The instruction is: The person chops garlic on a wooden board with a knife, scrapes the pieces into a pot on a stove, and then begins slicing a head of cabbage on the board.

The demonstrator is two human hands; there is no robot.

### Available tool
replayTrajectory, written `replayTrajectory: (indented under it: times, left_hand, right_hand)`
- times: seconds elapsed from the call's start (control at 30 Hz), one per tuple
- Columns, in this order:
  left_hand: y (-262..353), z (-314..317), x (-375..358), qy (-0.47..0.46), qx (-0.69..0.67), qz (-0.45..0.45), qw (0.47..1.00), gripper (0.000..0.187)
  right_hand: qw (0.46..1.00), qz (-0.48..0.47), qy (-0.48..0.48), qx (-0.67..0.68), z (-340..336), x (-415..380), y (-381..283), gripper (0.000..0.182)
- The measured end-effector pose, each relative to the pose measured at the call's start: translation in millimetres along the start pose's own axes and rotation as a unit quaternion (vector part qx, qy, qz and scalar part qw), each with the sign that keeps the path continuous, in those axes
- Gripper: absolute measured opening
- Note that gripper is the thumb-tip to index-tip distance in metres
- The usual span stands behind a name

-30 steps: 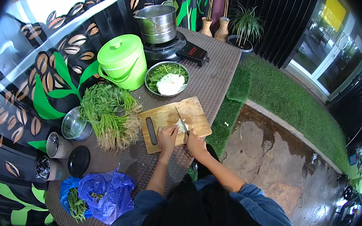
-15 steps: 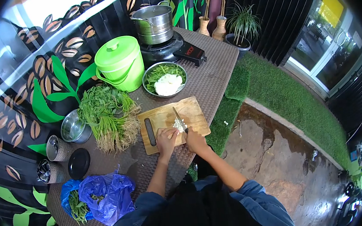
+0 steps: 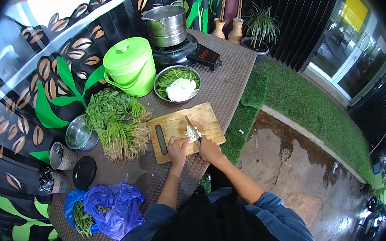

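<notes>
My right hand is wrapped round the handle of a kitchen knife, whose blade points away from me over a wooden cutting board. Finely chopped white pieces lie in a small heap against the blade; their kind is too small to tell. On the board's near side, my left hand has its fingers pressed together at the edge of the heap, close to the blade. Whatever is between those fingertips is hidden. Beyond the board stands a metal bowl of cut greens with a white mass on top.
Left of the board lies a bunch of leafy greens with roots, beside another metal bowl. A lidded green bucket and a pot on a burner stand behind. Purple plastic bags sit front left.
The view has shifted very slightly. Both hands and the knife stay at nearly the same spot over the chopped white pieces.
</notes>
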State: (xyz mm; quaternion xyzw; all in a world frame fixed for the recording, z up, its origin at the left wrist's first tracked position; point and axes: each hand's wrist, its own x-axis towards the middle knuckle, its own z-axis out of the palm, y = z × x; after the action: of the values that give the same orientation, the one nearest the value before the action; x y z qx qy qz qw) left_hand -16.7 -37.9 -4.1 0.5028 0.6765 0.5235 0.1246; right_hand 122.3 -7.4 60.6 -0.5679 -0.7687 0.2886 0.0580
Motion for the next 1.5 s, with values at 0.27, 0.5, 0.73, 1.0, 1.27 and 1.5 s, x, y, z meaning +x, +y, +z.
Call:
replayTrajectory:
  times: [0.27, 0.5, 0.73, 1.0, 1.27, 1.5]
  left_hand:
    - [11.5, -3.3, 3.0, -0.008, 0.076, 0.103, 0.992, 0.01]
    - [23.1, -4.7, 2.8, 0.002, 0.097, 0.161, 0.982, 0.008]
    - [16.9, -1.8, 1.1, 0.002, 0.081, 0.114, 0.99, 0.008]
    - [14.3, -2.7, 3.4, -0.015, 0.073, 0.095, 0.993, 0.009]
    - [7.5, -3.4, 5.4, -0.033, 0.031, 0.061, 0.997, 0.009]
    - [14.6, -5.2, 6.0, -0.034, 0.05, 0.085, 0.995, 0.008]
  right_hand:
    - [0.999, 0.021, 0.034, 0.011, 32.4, -4.4, 3.5, 0.041]
    - [1.0, 0.016, -0.025, -0.009, 1.1, -7.7, 1.9, 0.042]
    - [1.0, 0.011, 0.021, -0.002, 29.1, 6.2, 5.2, 0.038]
    - [0.999, 0.021, 0.047, -0.017, 32.7, -7.7, -5.0, 0.039]
    - [0.998, 0.01, 0.063, 0.0, 36.2, -5.8, -0.7, 0.04]
    - [0.998, -0.018, 0.056, -0.003, 20.5, 1.3, -0.1, 0.036]
